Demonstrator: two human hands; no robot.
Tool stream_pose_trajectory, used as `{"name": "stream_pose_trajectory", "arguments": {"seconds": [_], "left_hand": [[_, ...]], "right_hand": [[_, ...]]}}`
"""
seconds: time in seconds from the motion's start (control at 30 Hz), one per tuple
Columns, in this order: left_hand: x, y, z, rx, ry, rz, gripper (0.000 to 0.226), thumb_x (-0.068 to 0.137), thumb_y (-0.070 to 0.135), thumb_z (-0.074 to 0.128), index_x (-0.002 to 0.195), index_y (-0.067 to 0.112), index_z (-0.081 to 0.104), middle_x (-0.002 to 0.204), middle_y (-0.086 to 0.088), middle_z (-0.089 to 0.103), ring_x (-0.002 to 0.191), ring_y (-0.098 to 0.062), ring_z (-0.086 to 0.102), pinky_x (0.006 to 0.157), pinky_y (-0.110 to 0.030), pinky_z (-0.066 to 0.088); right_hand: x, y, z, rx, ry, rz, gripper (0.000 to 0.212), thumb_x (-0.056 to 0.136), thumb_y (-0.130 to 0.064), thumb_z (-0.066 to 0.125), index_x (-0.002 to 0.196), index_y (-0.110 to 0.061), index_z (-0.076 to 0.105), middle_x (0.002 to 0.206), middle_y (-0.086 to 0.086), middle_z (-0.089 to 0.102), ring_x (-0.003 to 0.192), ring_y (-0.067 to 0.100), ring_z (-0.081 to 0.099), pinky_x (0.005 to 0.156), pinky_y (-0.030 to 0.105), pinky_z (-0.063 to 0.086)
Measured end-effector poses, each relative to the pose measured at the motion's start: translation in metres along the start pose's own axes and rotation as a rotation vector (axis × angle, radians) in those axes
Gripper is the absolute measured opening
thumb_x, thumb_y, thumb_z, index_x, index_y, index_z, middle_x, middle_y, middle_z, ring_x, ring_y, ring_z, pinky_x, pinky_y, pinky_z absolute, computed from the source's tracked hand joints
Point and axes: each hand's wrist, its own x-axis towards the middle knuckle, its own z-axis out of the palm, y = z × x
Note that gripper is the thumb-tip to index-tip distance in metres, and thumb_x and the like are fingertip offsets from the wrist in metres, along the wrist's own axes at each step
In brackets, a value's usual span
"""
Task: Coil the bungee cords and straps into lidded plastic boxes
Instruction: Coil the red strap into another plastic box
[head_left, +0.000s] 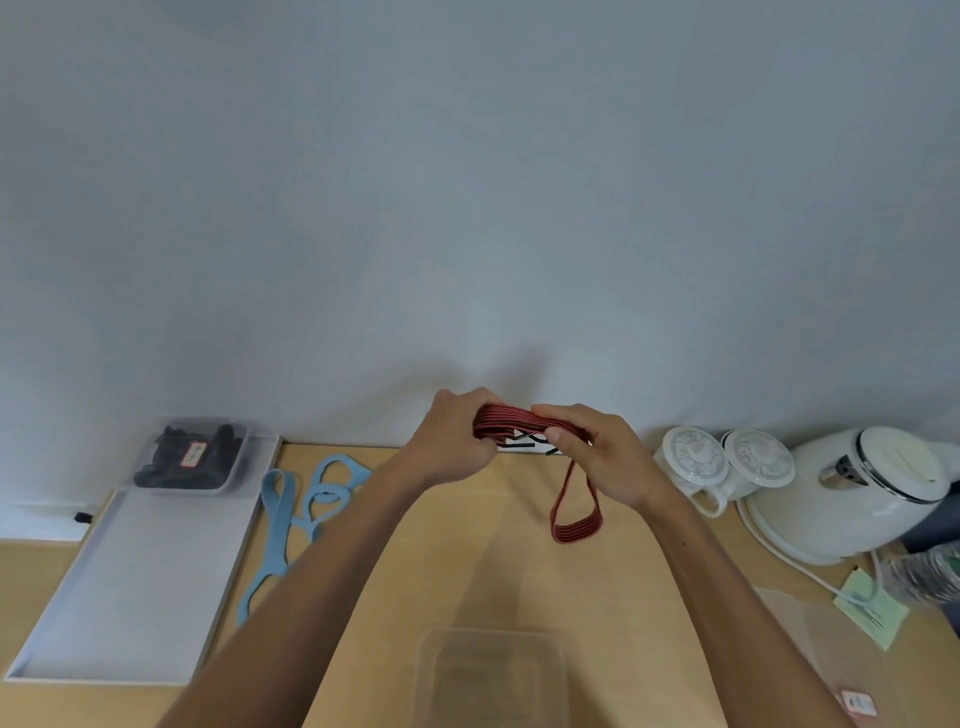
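Observation:
Both hands hold a red, black-striped bungee cord (575, 527) up above the wooden table (467, 561). My left hand (457, 441) grips one end of the folded bundle, and my right hand (597, 452) pinches the other end. A loop of the cord hangs down below my right hand. Black hook ends show between the hands. An open clear plastic box (491, 675) stands at the near edge below my arms. A lidded clear box (195, 457) with black straps inside sits on the white tray (130, 582) at the left. A light blue strap (306, 509) lies loose beside the tray.
Two white lidded cups (727, 462) and a white electric kettle (857, 493) stand at the right, with its cord trailing forward. A clear lid (831, 649) and green paper (872, 608) lie at the near right. A pale wall rises close behind the table.

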Motion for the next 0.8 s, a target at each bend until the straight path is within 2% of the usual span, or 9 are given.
{"name": "stream_pose_trajectory", "arguments": {"seconds": [0.1, 0.17, 0.23, 0.3, 0.4, 0.57, 0.63, 0.73, 0.8], "left_hand": [[-0.003, 0.005, 0.009, 0.392, 0.002, 0.145, 0.042, 0.081, 0.026, 0.059, 0.122, 0.027, 0.052, 0.11, 0.011, 0.057, 0.103, -0.019, 0.035, 0.09, -0.031, 0.033], [-0.003, 0.011, 0.015, 0.441, -0.016, 0.176, 0.043, 0.083, 0.034, 0.061, 0.123, 0.023, 0.05, 0.11, 0.007, 0.057, 0.104, -0.019, 0.038, 0.088, -0.03, 0.035], [-0.002, 0.014, 0.019, 0.374, -0.041, 0.139, 0.041, 0.086, 0.035, 0.06, 0.122, 0.018, 0.049, 0.111, 0.002, 0.056, 0.105, -0.019, 0.044, 0.083, -0.03, 0.04], [-0.003, 0.015, 0.02, 0.313, -0.064, 0.126, 0.041, 0.088, 0.033, 0.059, 0.124, 0.017, 0.048, 0.113, 0.001, 0.054, 0.106, -0.018, 0.047, 0.083, -0.031, 0.044], [-0.004, 0.017, 0.019, 0.223, -0.065, 0.156, 0.042, 0.087, 0.033, 0.06, 0.124, 0.019, 0.046, 0.113, 0.003, 0.054, 0.101, -0.016, 0.052, 0.083, -0.033, 0.046], [-0.006, 0.019, 0.017, 0.166, -0.049, 0.2, 0.024, 0.092, 0.029, 0.054, 0.112, 0.017, 0.049, 0.102, 0.005, 0.054, 0.086, -0.017, 0.054, 0.075, -0.033, 0.047], [-0.006, 0.019, 0.015, 0.102, -0.058, 0.189, 0.02, 0.092, 0.025, 0.054, 0.11, 0.016, 0.051, 0.097, 0.005, 0.056, 0.082, -0.015, 0.053, 0.07, -0.028, 0.043], [-0.007, 0.019, 0.013, -0.066, -0.044, 0.13, 0.019, 0.092, 0.021, 0.057, 0.11, 0.015, 0.052, 0.09, 0.004, 0.063, 0.068, -0.003, 0.056, 0.062, -0.017, 0.04], [-0.009, 0.018, 0.011, -0.19, -0.022, 0.077, 0.02, 0.092, 0.022, 0.058, 0.11, 0.015, 0.054, 0.09, 0.002, 0.066, 0.058, 0.001, 0.057, 0.056, -0.013, 0.042]], "right_hand": [[0.002, -0.004, 0.001, -0.097, -0.062, 0.021, 0.03, 0.093, -0.017, 0.059, 0.115, -0.037, 0.062, 0.09, 0.003, 0.064, 0.084, 0.007, 0.058, 0.079, 0.018, 0.041], [0.003, -0.007, 0.002, -0.097, -0.079, 0.027, 0.032, 0.092, -0.015, 0.06, 0.116, -0.036, 0.063, 0.094, -0.001, 0.066, 0.09, 0.008, 0.061, 0.084, 0.022, 0.045], [0.002, -0.012, 0.004, -0.078, -0.072, 0.019, 0.031, 0.091, -0.014, 0.06, 0.115, -0.034, 0.063, 0.1, -0.008, 0.068, 0.095, 0.005, 0.062, 0.087, 0.022, 0.047], [0.001, -0.015, 0.005, -0.048, -0.048, 0.02, 0.028, 0.09, -0.014, 0.061, 0.107, -0.036, 0.061, 0.098, -0.013, 0.068, 0.091, 0.004, 0.063, 0.084, 0.024, 0.048], [-0.001, -0.018, 0.006, -0.003, -0.007, 0.039, 0.02, 0.087, -0.016, 0.066, 0.098, -0.029, 0.055, 0.088, -0.011, 0.069, 0.08, 0.011, 0.064, 0.078, 0.033, 0.05], [-0.001, -0.023, 0.006, 0.08, -0.008, 0.005, 0.018, 0.085, -0.011, 0.068, 0.099, -0.015, 0.057, 0.085, -0.003, 0.072, 0.076, 0.016, 0.069, 0.078, 0.036, 0.054], [-0.001, -0.026, 0.005, 0.096, -0.009, -0.011, 0.016, 0.086, -0.011, 0.067, 0.1, -0.017, 0.06, 0.087, -0.002, 0.072, 0.079, 0.015, 0.068, 0.079, 0.033, 0.053], [-0.001, -0.027, 0.003, 0.125, 0.002, -0.052, 0.021, 0.09, -0.007, 0.062, 0.108, -0.018, 0.063, 0.094, -0.005, 0.07, 0.087, 0.009, 0.065, 0.079, 0.017, 0.047], [-0.003, -0.026, 0.003, 0.151, 0.029, -0.061, 0.027, 0.091, -0.009, 0.06, 0.115, -0.021, 0.06, 0.089, -0.007, 0.066, 0.078, 0.007, 0.059, 0.074, 0.015, 0.043]]}}
